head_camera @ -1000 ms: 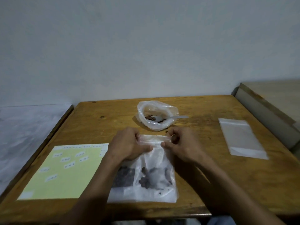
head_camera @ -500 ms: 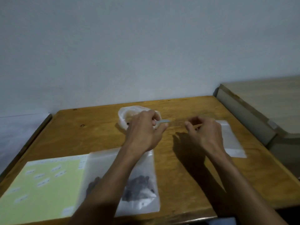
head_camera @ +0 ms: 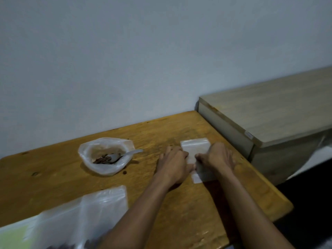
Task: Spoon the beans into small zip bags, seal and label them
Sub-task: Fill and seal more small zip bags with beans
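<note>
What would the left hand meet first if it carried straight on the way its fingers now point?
The left hand points away from the person and already lies on the stack of empty zip bags. Straight on, it would slide over them, then meet bare table and probably the wall.

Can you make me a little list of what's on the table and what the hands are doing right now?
left hand: left hand rests on the empty zip bags
right hand: right hand rests on the same stack; grip unclear
empty zip bags: stack lies flat near the table's right edge
bean bag: open plastic bag with brown beans inside
spoon: spoon lies in the bean bag, handle pointing right
filled bags: filled bags lie at the near left
table: wooden table
</note>
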Demonstrator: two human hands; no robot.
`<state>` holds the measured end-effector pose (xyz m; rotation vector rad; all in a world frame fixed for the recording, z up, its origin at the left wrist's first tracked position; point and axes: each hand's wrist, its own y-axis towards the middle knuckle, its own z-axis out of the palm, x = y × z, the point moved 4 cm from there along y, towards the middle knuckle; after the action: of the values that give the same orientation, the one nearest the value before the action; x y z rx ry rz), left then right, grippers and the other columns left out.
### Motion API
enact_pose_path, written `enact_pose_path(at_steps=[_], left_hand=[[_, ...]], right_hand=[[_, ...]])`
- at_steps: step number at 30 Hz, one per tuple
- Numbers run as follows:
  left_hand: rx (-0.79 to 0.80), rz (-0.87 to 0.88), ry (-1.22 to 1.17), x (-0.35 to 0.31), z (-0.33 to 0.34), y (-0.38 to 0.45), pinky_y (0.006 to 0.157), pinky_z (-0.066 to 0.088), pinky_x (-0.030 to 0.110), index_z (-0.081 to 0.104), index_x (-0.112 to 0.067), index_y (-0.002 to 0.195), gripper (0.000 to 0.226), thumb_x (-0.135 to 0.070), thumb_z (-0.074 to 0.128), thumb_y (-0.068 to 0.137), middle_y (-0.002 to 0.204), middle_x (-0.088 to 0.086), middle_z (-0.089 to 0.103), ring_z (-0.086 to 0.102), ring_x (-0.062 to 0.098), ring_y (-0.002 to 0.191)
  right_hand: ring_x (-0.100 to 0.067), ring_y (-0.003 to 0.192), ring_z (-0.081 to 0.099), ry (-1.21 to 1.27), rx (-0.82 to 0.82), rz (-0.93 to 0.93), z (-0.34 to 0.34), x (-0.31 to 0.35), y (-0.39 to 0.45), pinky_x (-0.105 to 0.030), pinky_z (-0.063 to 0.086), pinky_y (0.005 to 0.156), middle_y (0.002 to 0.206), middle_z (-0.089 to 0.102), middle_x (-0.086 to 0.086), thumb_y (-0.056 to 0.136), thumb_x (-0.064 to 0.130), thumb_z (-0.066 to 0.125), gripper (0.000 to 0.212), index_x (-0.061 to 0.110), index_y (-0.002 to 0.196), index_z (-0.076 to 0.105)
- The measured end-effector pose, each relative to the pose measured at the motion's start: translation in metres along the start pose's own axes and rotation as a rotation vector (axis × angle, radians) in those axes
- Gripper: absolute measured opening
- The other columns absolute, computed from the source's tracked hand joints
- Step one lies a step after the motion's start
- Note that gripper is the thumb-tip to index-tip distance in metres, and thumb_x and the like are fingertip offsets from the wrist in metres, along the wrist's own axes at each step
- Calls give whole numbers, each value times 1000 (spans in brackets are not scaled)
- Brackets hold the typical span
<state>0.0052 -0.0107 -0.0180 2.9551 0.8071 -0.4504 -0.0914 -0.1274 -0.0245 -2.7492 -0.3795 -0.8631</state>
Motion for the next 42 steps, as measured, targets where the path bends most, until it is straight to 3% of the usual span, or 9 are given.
enact_pose_path(at_steps=[16, 19, 21, 25, 29, 31, 34, 38, 42], left_hand=[[82, -9, -56, 14, -1, -19, 116, 25, 47, 50, -28, 147, 56, -47, 60, 95, 157, -6, 40, 28, 21, 144], [75, -5, -74, 13, -5, -22, 116, 28, 47, 54, -26, 143, 53, -44, 63, 94, 154, -6, 44, 33, 21, 143], [19, -15, -188, 13, -9, -26, 110, 40, 44, 56, -26, 137, 52, -39, 71, 89, 143, -6, 54, 46, 19, 133], [-187, -165, -927, 24, -26, -36, 83, 62, 44, 38, -40, 138, 73, -50, 77, 77, 123, -10, 61, 64, 17, 109], [-430, -234, -1209, 39, -71, -47, 76, 63, 40, 63, -19, 107, 22, -35, 70, 93, 97, 0, 75, 71, 16, 85], [-455, -120, -1204, 48, -96, -59, 66, 56, 29, 65, -14, 83, 14, -20, 67, 96, 74, 1, 71, 64, 12, 69], [-466, -27, -1058, 70, -124, -81, 67, 51, 28, 67, -17, 79, 14, -15, 72, 91, 71, 0, 69, 62, 9, 67], [-866, -181, -592, 92, -157, -122, 66, 51, 25, 65, -21, 92, 31, -40, 85, 76, 83, -3, 65, 60, 11, 73], [-794, -239, -852, 100, -170, -142, 61, 57, 35, 69, -17, 75, 44, -60, 81, 72, 67, -2, 68, 62, 11, 62]], right_hand=[[-35, 129, 44, 23, 19, 57, 5, 6, 3, -49, 42, 102, 135, 52, -15, 64, 51, 86, 73, 13, 120, 58], [-28, 115, 52, 228, -19, 40, -1, 6, -2, -48, 43, 100, 121, 59, -8, 74, 34, 82, 51, 21, 115, 55], [-21, 99, 57, 475, -5, -24, -6, 6, -11, -43, 49, 90, 114, 60, -6, 87, 19, 71, 34, 22, 113, 50], [-24, 101, 65, 825, 170, -197, -25, 21, -34, -48, 58, 85, 115, 64, -5, 92, 14, 67, 31, 26, 119, 56], [-30, 103, 69, 1024, 401, -280, -40, 51, -60, -43, 61, 78, 117, 67, -12, 90, 6, 69, 28, 17, 116, 65], [-31, 101, 71, 983, 525, -348, -43, 66, -76, -43, 62, 75, 116, 68, -14, 86, 8, 72, 28, 11, 113, 65], [-32, 94, 73, 894, 615, -452, -42, 89, -100, -45, 63, 73, 108, 71, -14, 82, 8, 76, 26, 7, 107, 69], [-24, 80, 74, 892, 411, -622, -27, 126, -133, -37, 61, 58, 90, 76, -12, 88, 9, 75, 9, 8, 95, 72], [-13, 93, 72, 838, 384, -837, -9, 163, -165, -44, 63, 75, 95, 76, 4, 90, 20, 74, 11, 20, 100, 71]])
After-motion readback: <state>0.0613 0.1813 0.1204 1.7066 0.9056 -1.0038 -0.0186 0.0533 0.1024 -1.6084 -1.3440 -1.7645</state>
